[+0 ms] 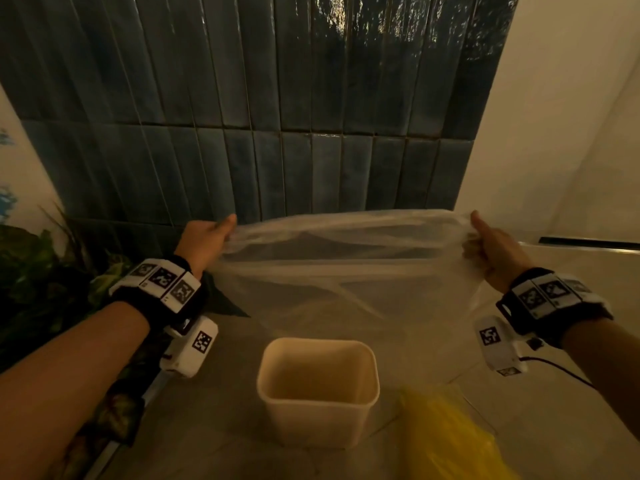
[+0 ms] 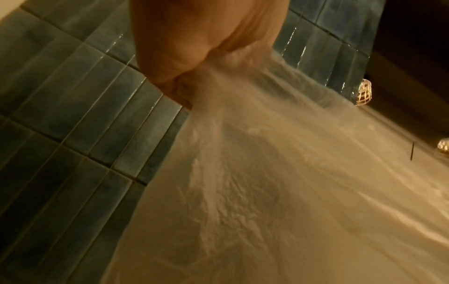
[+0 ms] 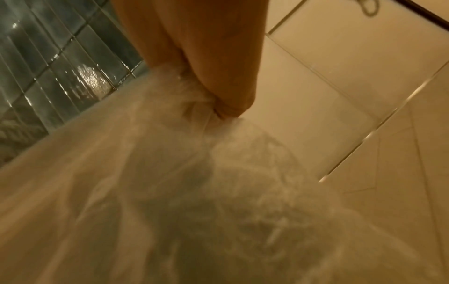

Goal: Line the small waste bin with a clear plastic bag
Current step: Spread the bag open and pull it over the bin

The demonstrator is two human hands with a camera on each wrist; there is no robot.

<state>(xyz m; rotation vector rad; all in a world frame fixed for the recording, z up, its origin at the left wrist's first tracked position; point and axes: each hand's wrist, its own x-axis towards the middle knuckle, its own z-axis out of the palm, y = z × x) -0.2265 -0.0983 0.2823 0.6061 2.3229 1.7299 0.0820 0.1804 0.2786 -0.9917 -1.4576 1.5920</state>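
Note:
A small cream waste bin (image 1: 318,393) stands upright and empty on the floor, low in the head view. Above and behind it a clear plastic bag (image 1: 346,258) is stretched wide in the air between my two hands. My left hand (image 1: 211,240) grips its left edge in a fist, and the film (image 2: 255,173) bunches out from under my curled fingers (image 2: 194,63). My right hand (image 1: 485,244) grips the right edge the same way, with the plastic (image 3: 194,182) fanning down from that fist (image 3: 218,92). The bag hangs clear of the bin.
A yellow plastic bag (image 1: 446,441) lies on the floor right of the bin. Dark blue tiles (image 1: 277,116) cover the wall ahead, with a cream wall (image 1: 571,133) to the right. Leafy plants (image 1: 41,282) crowd the left side.

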